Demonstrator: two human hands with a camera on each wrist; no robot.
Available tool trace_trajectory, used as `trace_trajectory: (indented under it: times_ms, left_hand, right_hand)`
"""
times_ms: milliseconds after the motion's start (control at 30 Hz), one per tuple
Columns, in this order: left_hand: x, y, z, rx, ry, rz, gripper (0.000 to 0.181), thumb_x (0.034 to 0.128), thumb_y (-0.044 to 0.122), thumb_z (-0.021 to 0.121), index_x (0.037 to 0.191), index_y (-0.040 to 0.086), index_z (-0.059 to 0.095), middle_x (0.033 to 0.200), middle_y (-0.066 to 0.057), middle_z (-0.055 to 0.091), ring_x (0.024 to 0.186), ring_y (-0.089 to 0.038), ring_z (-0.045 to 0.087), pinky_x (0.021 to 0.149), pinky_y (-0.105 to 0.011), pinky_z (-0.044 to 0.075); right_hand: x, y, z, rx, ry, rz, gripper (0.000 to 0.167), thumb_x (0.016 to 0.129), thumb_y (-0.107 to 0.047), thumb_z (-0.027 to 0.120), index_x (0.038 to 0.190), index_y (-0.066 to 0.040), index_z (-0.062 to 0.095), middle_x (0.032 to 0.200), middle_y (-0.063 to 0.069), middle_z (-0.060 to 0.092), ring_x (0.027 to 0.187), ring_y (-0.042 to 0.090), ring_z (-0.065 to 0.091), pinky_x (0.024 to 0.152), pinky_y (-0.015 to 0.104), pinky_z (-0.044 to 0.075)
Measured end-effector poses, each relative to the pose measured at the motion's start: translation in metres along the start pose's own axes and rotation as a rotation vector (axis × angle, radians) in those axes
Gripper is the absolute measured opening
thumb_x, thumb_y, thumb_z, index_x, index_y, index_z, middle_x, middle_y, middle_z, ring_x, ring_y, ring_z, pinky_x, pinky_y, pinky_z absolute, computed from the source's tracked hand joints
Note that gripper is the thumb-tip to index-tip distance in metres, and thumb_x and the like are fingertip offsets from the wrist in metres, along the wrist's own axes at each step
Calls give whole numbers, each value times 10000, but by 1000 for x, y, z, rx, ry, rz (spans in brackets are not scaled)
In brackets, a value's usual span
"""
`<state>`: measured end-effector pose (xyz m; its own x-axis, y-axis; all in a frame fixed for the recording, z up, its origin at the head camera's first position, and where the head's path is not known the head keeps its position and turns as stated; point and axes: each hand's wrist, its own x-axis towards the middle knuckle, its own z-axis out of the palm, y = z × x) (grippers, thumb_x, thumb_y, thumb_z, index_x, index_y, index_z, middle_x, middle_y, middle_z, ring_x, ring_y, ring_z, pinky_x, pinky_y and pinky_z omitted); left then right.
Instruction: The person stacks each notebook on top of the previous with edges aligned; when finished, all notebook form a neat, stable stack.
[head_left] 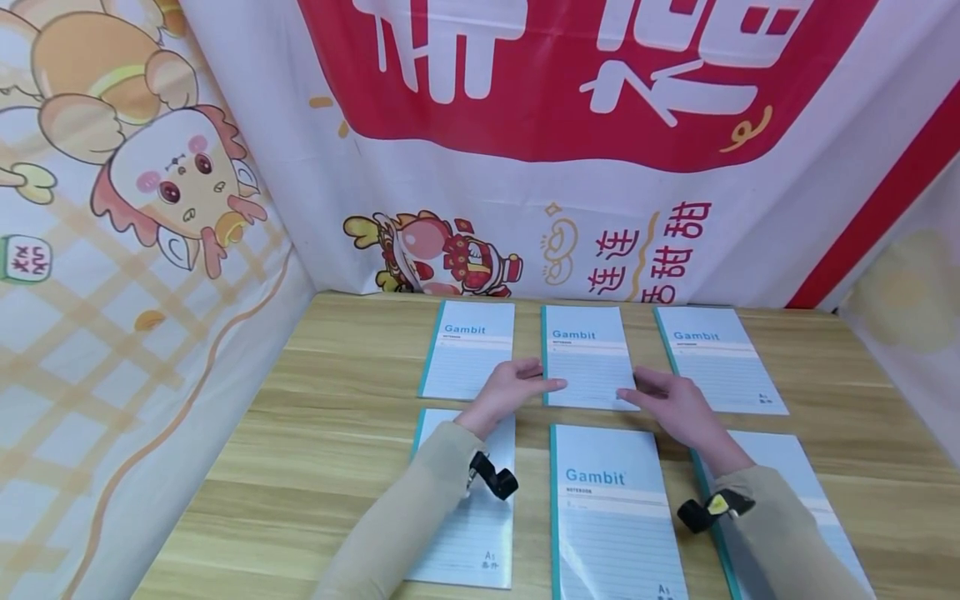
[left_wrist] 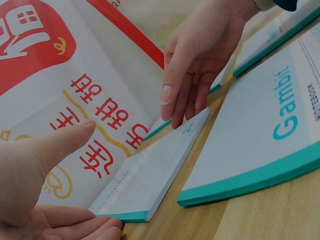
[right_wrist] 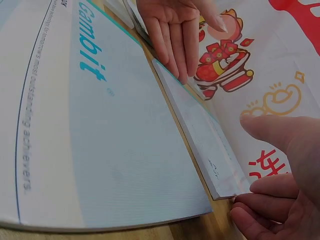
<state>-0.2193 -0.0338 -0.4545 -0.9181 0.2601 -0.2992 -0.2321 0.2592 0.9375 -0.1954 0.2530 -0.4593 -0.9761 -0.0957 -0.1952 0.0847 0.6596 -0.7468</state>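
Note:
A Gambit notebook (head_left: 587,358) with a teal spine lies flat in the middle of the back row, one hand at each side of it. My left hand (head_left: 512,388) has its fingers at the spine edge, thumb extended over the cover. At the opposite edge is my right hand (head_left: 678,408), its thumb above the lower right corner. In the left wrist view, the left fingers (left_wrist: 82,220) meet the teal spine from the side. The right fingers (right_wrist: 267,197) touch or nearly touch the page edge in the right wrist view. Neither thumb presses down visibly.
Matching notebooks flank it at the back left (head_left: 472,350) and back right (head_left: 716,358). The front row holds one at left (head_left: 465,542), partly under my left forearm, one in the middle (head_left: 615,517), and one at right (head_left: 787,475). A printed cloth (head_left: 450,175) hangs behind the wooden table (head_left: 300,400).

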Motion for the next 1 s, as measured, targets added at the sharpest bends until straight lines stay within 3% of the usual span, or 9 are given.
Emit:
trace_trajectory:
  times_ms: [367, 633, 767, 1000]
  left_hand:
    - [3, 1, 1, -37, 28, -22, 842, 860, 446, 819, 1512, 53, 459, 1482, -68, 532, 1402, -264, 435, 1161, -440, 345]
    - [5, 2, 2, -55, 30, -16, 846, 851, 474, 816, 1510, 71, 471, 1457, -60, 550, 1370, -241, 470, 1141, -426, 376]
    - [8, 4, 2, -89, 25, 2, 837, 870, 430, 812, 1523, 58, 443, 1465, -85, 540, 1350, -236, 492, 1113, -405, 417]
    - [10, 7, 2, -137, 3, -19, 791, 926, 336, 775, 1549, 39, 388, 1508, -118, 493, 1356, -248, 490, 1118, -405, 411]
  right_hand:
    - [0, -2, 4, 1, -17, -2, 896, 942, -582, 659, 1560, -15, 347, 1547, 234, 410, 1381, 412, 435, 1089, 575, 401]
    - [0, -3, 2, 0, -27, 22, 918, 935, -606, 652, 1567, -19, 336, 1552, 232, 404, 1396, 421, 410, 1095, 591, 386]
    - [-1, -3, 1, 14, -27, 24, 920, 937, -607, 646, 1567, -13, 335, 1553, 234, 402, 1400, 421, 403, 1099, 592, 380]
    - [-2, -6, 0, 27, -34, 31, 925, 939, -599, 650, 1568, -2, 327, 1559, 240, 388, 1404, 422, 395, 1101, 591, 378]
